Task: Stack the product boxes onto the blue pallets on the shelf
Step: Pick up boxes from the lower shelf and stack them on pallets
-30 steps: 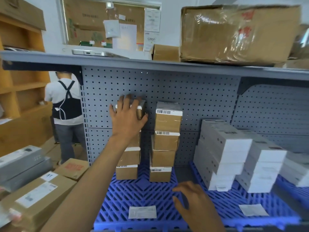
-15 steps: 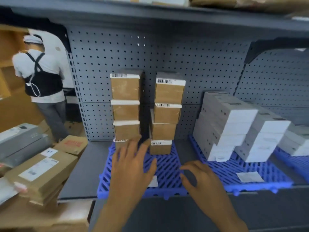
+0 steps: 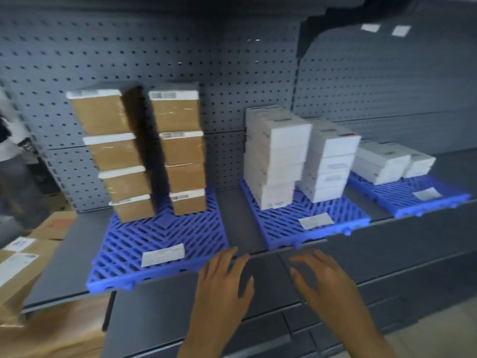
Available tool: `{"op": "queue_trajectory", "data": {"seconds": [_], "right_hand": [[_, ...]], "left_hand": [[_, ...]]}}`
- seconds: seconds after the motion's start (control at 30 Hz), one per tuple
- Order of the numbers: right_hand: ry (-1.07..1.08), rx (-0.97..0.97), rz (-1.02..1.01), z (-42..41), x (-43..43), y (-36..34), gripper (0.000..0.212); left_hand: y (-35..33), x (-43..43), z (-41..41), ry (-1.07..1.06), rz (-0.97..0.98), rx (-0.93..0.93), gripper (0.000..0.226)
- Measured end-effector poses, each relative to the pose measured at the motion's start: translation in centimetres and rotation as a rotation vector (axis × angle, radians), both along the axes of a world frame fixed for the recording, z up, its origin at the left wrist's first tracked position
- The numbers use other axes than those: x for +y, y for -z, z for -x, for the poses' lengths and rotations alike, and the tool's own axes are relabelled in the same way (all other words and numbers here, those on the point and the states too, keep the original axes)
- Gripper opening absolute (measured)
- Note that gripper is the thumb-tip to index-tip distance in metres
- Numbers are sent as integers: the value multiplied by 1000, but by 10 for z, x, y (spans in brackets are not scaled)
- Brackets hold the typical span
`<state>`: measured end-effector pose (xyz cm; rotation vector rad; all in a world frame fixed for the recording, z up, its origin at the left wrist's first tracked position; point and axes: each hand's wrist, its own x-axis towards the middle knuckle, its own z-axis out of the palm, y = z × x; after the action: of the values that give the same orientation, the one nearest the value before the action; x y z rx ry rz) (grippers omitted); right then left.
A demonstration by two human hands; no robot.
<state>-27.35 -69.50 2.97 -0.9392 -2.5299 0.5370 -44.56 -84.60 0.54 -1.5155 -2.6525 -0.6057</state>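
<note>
As boxes (image 3: pixel 175 115) sit stkd — hands (image 3: pixel 224 285) (image 3: pixel 326 285) hover

Two box stacks (image 3: pixel 144 153) on left pallet (image 3: pixel 160 244); more stacks (image 3: pixel 299 158) on middle pallet (image 3: pixel 307 228), right.

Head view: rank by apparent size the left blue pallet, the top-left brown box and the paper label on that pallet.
1. left blue pallet
2. top-left brown box
3. paper label
The label is nearer, yet looks smallest.

dim, motion-blurred, edges warped, shadowed top
</note>
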Motion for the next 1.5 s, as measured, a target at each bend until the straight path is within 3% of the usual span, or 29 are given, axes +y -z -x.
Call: {"op": "queue_trajectory", "data": {"seconds": [0.63, 0.83, 1.2, 1.5], "right_hand": [[368, 70, 65, -398, 143, 56, 15], [428, 58, 89, -457, 198, 65, 31], [495, -126, 132, -527, 360, 71, 23], [524, -137, 145, -584, 488, 70, 25]], "left_hand": [[21, 209, -332, 345, -43, 43, 38], [25, 282, -393, 454, -36, 52, 43], [69, 470, -464, 545, 3, -41, 38], [60, 614, -520, 618, -9, -72, 43]]}}
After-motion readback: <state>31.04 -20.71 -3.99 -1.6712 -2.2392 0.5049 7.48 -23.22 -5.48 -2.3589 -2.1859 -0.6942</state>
